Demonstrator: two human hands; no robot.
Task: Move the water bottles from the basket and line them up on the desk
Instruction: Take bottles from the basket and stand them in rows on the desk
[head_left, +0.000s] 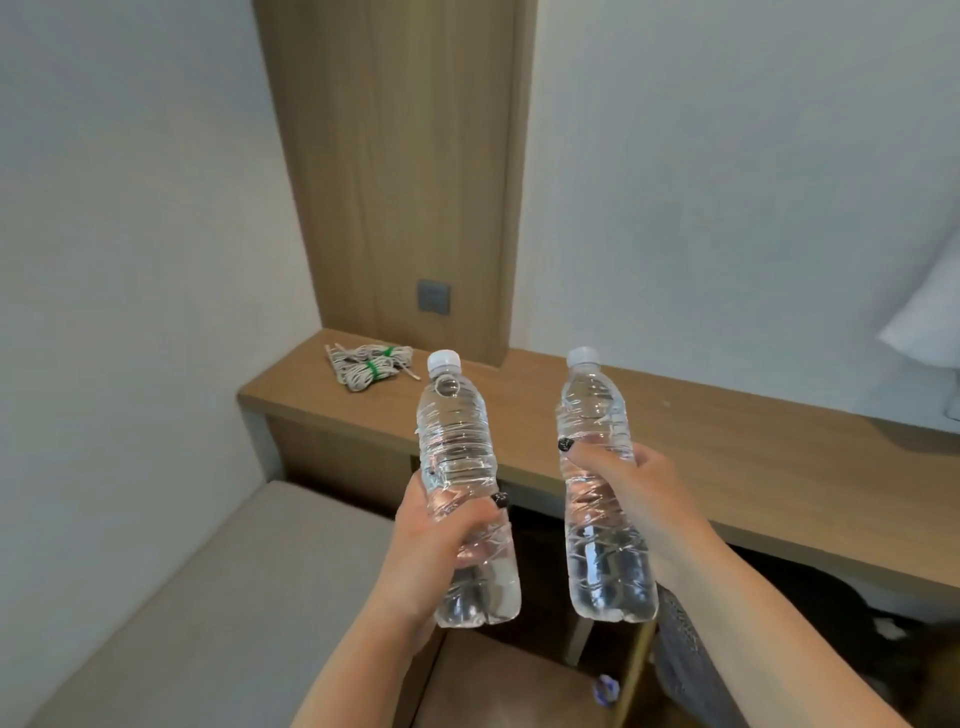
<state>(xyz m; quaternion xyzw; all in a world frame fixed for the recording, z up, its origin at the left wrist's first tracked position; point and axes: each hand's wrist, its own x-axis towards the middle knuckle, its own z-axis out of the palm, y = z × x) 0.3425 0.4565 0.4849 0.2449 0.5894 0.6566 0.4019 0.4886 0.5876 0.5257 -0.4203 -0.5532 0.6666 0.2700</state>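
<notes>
I hold two clear plastic water bottles with white caps upright in front of the wooden desk. My left hand is closed around the lower half of the left bottle. The middle of the right bottle is gripped by my right hand. Both bottles are full and hang in the air, just short of the desk's front edge. A grey mesh basket shows partly at the lower right, under my right forearm.
Bundles of pale cord with green ties lie at the desk's far left. A wooden wall panel with a grey socket rises behind. A beige bench lies at left, a wooden stool below, a white pillow at right.
</notes>
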